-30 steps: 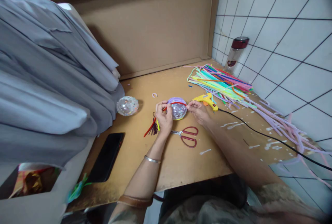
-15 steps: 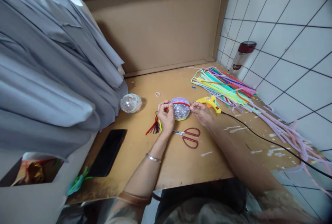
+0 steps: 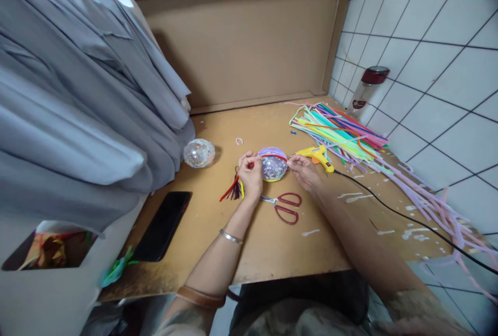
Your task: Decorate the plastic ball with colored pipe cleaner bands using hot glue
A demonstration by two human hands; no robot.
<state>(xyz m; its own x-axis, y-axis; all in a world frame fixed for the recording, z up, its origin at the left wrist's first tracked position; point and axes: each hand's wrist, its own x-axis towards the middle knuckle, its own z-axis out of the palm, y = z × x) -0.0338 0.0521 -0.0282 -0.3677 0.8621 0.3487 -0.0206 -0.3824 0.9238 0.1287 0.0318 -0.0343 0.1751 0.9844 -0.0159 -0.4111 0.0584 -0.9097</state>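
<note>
A clear ball (image 3: 274, 169) with purple strands over its top and a yellow strip at its bottom rests on the table between my hands. Across its upper part runs a red pipe cleaner (image 3: 275, 156). My left hand (image 3: 250, 172) is closed in a pinch on the red strip at the ball's left side. On the right, the fingertips of my right hand (image 3: 304, 171) pinch the strip's other end against the ball. Red-handled scissors (image 3: 287, 207) lie just in front. Under my left wrist is a dark tassel (image 3: 235, 190) with red and yellow strands.
A yellow glue gun (image 3: 317, 156) with a black cord lies beside my right hand. Many coloured pipe cleaners (image 3: 342, 134) spread to the right near a bottle (image 3: 368, 89). At left are a second clear ball (image 3: 199, 153), a black phone (image 3: 163, 226) and grey cloth (image 3: 89, 108).
The view has shifted slightly, moving everything a little to the right. My hands keep their pinch on the red pipe cleaner, and the ball stays between them.
</note>
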